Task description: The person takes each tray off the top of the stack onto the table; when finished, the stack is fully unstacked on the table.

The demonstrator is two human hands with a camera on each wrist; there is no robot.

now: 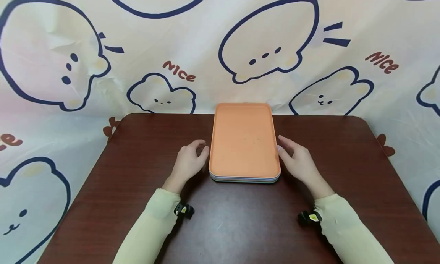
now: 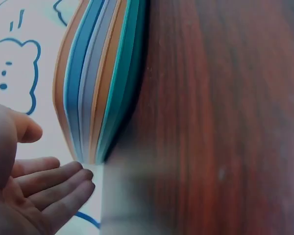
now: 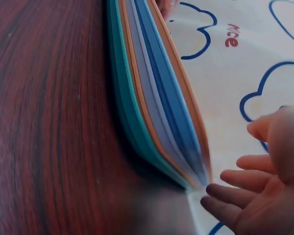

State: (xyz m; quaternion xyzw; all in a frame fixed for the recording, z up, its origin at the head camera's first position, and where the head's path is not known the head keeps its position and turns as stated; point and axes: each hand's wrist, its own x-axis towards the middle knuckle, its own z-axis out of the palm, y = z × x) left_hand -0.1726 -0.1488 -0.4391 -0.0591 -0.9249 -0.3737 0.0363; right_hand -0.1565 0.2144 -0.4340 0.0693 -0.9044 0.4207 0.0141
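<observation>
A stack of rectangular trays with rounded corners lies on the table, an orange tray (image 1: 245,141) on top. From the side, blue (image 2: 80,73), grey-lilac, orange and green layers (image 3: 118,83) show beneath it. My left hand (image 1: 190,160) is just left of the stack, thumb and fingers relaxed and holding nothing. On the other side, my right hand (image 1: 298,161) has its thumb and fingertips right at the stack's right edge. Both wrist views show the palms facing the stack with fingers loosely extended.
The dark brown wooden table (image 1: 237,225) carries the stack near its far edge. Behind it hangs a pale cloth backdrop (image 1: 206,38) with cartoon outlines. A black wrist camera (image 1: 183,210) is strapped to the left wrist, another camera (image 1: 309,217) to the right.
</observation>
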